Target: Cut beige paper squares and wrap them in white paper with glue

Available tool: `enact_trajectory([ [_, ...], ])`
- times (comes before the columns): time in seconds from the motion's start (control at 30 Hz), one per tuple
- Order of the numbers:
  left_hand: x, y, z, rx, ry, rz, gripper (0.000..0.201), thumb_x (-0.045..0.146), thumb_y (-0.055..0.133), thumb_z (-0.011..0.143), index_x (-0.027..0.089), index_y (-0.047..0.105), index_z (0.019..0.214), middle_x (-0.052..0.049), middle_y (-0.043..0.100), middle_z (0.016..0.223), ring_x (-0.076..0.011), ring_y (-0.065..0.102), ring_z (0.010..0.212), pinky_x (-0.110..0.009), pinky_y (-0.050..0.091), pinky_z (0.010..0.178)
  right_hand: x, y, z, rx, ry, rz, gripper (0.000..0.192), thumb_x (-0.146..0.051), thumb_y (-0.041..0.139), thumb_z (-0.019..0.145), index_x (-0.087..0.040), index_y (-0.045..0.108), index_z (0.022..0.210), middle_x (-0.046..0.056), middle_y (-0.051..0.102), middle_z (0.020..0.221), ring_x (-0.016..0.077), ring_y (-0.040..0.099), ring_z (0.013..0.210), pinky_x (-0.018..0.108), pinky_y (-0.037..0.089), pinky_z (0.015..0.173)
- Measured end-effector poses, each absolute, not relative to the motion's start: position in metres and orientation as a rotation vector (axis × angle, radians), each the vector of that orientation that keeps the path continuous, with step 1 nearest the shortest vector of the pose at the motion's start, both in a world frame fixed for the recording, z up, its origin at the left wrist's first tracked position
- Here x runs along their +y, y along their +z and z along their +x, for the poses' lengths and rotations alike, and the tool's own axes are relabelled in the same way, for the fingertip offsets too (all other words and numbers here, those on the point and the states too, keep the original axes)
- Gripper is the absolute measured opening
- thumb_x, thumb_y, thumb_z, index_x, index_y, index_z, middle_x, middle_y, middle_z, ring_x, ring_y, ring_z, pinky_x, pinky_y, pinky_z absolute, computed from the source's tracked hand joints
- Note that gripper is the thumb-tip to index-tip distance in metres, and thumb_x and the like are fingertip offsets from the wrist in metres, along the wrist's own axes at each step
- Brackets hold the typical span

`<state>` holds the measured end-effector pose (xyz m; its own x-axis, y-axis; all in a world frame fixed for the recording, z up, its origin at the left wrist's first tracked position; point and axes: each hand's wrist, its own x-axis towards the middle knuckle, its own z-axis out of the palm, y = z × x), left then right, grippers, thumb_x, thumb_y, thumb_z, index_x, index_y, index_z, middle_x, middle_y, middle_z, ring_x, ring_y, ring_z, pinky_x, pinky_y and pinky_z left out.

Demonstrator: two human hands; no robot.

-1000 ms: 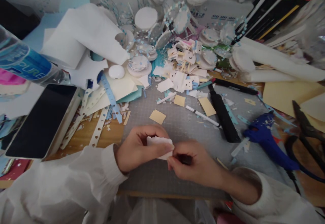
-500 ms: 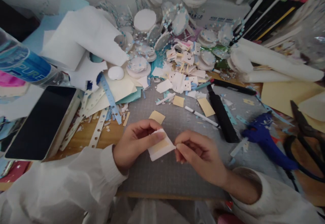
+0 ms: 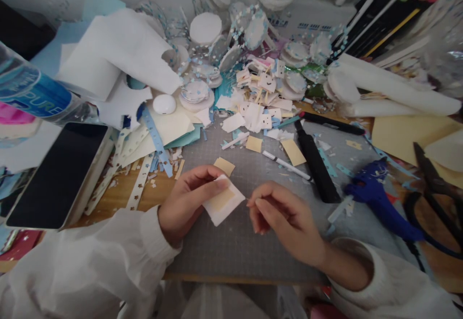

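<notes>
Pinched between thumb and fingers of my left hand (image 3: 188,199) is a white square piece (image 3: 236,198), tilted, with a smaller yellow paper square (image 3: 223,200) on its face. My right hand (image 3: 287,222) is just right of the piece's corner, thumb and forefinger pressed together. A very fine line seems to run from that corner to the fingertips; what they hold is too small to make out. Beyond my left hand lies a loose yellow paper piece (image 3: 224,166) on the grey cutting mat (image 3: 246,256).
A white pen (image 3: 287,166), a black tube-shaped tool (image 3: 316,165), a blue glue gun (image 3: 385,208) and black scissors (image 3: 434,184) lie to the right. Paper scraps with drawn faces (image 3: 260,92) are heaped behind. At left are a phone (image 3: 60,174) and a water bottle (image 3: 39,87).
My left hand has shifted the white piece slightly left and turned it. The right fingertips, earlier at its corner, are now a small gap away from it.
</notes>
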<state>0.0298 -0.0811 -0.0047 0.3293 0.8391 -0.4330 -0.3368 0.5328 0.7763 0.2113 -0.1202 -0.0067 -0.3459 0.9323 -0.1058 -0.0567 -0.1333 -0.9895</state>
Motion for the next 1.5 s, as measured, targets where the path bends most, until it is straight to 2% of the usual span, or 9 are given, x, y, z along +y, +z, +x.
enact_trajectory([
  [0.47,-0.083,-0.006,0.030,0.914,0.839,0.663,0.014,0.027,0.076,0.070,0.016,0.067,0.072,0.003,0.061,0.065,-0.0065,0.053,0.055,-0.015,0.042,0.051,-0.126,-0.014,0.214,-1.375,1.700,-0.891,0.004,-0.019,0.042,0.094,-0.022,0.043,0.091,-0.006,0.049,0.064,0.0066,0.044,0.054,0.018,0.036,0.050],
  [0.6,-0.082,-0.006,0.029,0.904,0.849,0.675,0.015,0.028,0.076,0.071,0.016,0.067,0.073,0.003,0.060,0.066,-0.0063,0.053,0.057,-0.015,0.043,0.052,-0.127,-0.013,0.213,-1.322,1.729,-0.917,0.009,-0.020,0.046,0.093,-0.023,0.038,0.087,-0.005,0.050,0.065,0.0071,0.044,0.055,0.019,0.037,0.052],
  [0.73,-0.083,-0.009,0.027,0.894,0.873,0.768,0.013,0.027,0.076,0.072,0.016,0.068,0.073,0.002,0.061,0.069,-0.0062,0.054,0.061,-0.014,0.044,0.055,-0.123,-0.010,0.216,-1.256,1.723,-0.940,0.012,-0.032,0.048,0.093,-0.022,0.043,0.088,-0.004,0.053,0.065,0.0082,0.046,0.057,0.021,0.038,0.052],
  [0.87,-0.084,-0.011,0.026,0.837,0.890,0.900,0.006,0.022,0.072,0.076,0.018,0.068,0.075,0.001,0.063,0.072,-0.0080,0.057,0.066,-0.015,0.047,0.059,-0.117,-0.008,0.216,-1.239,1.748,-0.964,0.024,-0.043,0.046,0.093,-0.020,0.051,0.088,-0.002,0.055,0.065,0.0081,0.047,0.057,0.021,0.039,0.053],
  [1.17,-0.084,-0.010,0.026,0.774,0.929,1.065,0.003,0.015,0.068,0.078,0.018,0.069,0.077,0.000,0.063,0.073,-0.0096,0.058,0.067,-0.019,0.049,0.061,-0.117,-0.012,0.211,-1.382,1.536,-1.101,0.009,-0.025,0.056,0.088,-0.021,0.055,0.080,-0.004,0.050,0.069,0.0071,0.047,0.060,0.017,0.039,0.054],
  [1.4,-0.084,-0.011,0.025,0.811,0.918,1.057,0.003,0.016,0.070,0.077,0.018,0.068,0.075,0.001,0.062,0.073,-0.0090,0.055,0.067,-0.018,0.046,0.061,-0.115,-0.009,0.211,-1.345,1.364,-1.120,0.005,-0.021,0.056,0.087,-0.023,0.058,0.083,-0.003,0.053,0.072,0.0069,0.048,0.060,0.016,0.040,0.051],
  [1.5,-0.084,-0.009,0.023,0.803,0.872,1.100,0.006,0.022,0.067,0.079,0.017,0.067,0.078,-0.001,0.061,0.075,-0.0106,0.055,0.071,-0.019,0.045,0.064,-0.116,-0.009,0.212,-1.345,1.345,-1.132,0.005,-0.021,0.054,0.088,-0.023,0.057,0.084,-0.003,0.053,0.073,0.0068,0.048,0.060,0.016,0.039,0.050],
])
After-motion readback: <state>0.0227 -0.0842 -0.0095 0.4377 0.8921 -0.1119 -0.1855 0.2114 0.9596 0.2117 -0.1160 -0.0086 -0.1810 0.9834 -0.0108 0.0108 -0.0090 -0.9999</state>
